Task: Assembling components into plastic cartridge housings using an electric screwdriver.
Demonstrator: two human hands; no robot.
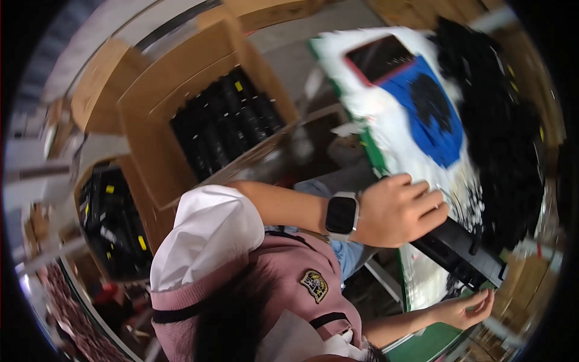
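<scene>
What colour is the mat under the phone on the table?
Blue mat, seen in the head view, partly under the red-edged phone.

Premises: a packing or assembly workshop. Evidence: open cardboard cartons (205, 102) filled with rows of identical black parts (226, 123), a second filled carton (114, 220), a loose heap of black parts (506, 127) on the green-edged surface (374, 154).

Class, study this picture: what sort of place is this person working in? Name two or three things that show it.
Probably a packing or assembly workshop. Open cardboard boxes are packed with rows of identical black parts, a heap of loose black parts covers the green-edged workbench, and the left hand rests at the bench by the pile.
</scene>
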